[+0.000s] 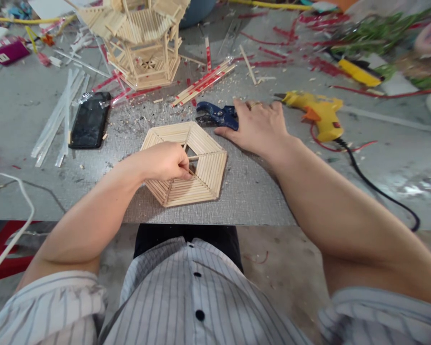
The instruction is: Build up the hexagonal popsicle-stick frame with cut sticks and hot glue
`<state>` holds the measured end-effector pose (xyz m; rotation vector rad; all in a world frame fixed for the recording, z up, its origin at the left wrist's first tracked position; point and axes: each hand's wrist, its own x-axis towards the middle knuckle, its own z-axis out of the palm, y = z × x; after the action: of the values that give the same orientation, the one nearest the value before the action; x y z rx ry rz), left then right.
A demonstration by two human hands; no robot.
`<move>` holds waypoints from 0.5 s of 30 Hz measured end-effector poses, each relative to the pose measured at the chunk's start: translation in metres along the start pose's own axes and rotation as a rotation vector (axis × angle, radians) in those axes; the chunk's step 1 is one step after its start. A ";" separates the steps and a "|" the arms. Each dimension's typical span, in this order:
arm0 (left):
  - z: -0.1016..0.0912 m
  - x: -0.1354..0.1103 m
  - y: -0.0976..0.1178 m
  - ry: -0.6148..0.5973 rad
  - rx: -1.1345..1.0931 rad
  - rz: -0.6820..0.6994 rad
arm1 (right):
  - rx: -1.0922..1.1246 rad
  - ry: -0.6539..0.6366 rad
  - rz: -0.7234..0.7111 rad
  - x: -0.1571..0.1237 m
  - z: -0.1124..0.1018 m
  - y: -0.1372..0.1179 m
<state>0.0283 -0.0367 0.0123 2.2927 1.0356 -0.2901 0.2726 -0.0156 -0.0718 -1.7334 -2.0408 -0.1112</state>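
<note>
A flat hexagonal frame of thin wooden sticks lies near the table's front edge, with spokes crossing a hole in its middle. My left hand is over its left half, thumb and fingers pinched on a spoke close to the hole. Any small piece between those fingertips is hidden. To the right of the frame, my right hand rests low on the table, closed round the handles of blue pliers. Their jaws point left; the handle ends are covered by the palm.
A yellow glue gun with a black cord lies at right. A phone and clear glue sticks are at left. Behind stand a wooden stick pavilion and red-wrapped sticks. A yellow-handled cutter lies farther back.
</note>
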 end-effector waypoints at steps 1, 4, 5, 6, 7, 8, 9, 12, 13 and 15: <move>0.001 0.000 -0.001 0.007 -0.006 0.009 | -0.012 -0.016 0.009 0.000 0.000 0.000; 0.001 0.001 -0.003 0.015 -0.037 0.029 | -0.038 -0.017 0.010 0.000 -0.001 -0.002; 0.000 0.001 -0.003 0.011 -0.057 0.024 | -0.044 -0.002 0.003 0.000 -0.002 -0.002; -0.001 0.001 -0.003 0.006 -0.082 0.016 | -0.048 0.020 -0.005 0.000 -0.003 -0.004; -0.002 0.001 -0.003 0.002 -0.111 0.008 | -0.051 0.046 -0.013 0.000 -0.004 -0.005; -0.003 0.000 -0.003 0.004 -0.147 0.009 | -0.053 0.075 -0.016 0.001 -0.007 -0.007; -0.005 0.000 -0.003 0.022 -0.188 0.017 | -0.057 0.106 -0.013 0.001 -0.010 -0.009; -0.005 -0.001 -0.004 0.200 -0.340 0.074 | -0.075 0.174 0.035 0.001 -0.024 -0.019; -0.005 0.000 -0.006 0.292 -0.394 0.091 | -0.073 0.184 0.044 0.000 -0.029 -0.022; -0.002 0.003 -0.010 0.478 -0.489 0.122 | -0.048 0.195 0.012 -0.001 -0.036 -0.028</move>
<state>0.0228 -0.0289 0.0088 1.9926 1.0392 0.5321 0.2565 -0.0352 -0.0334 -1.6917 -1.9007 -0.3154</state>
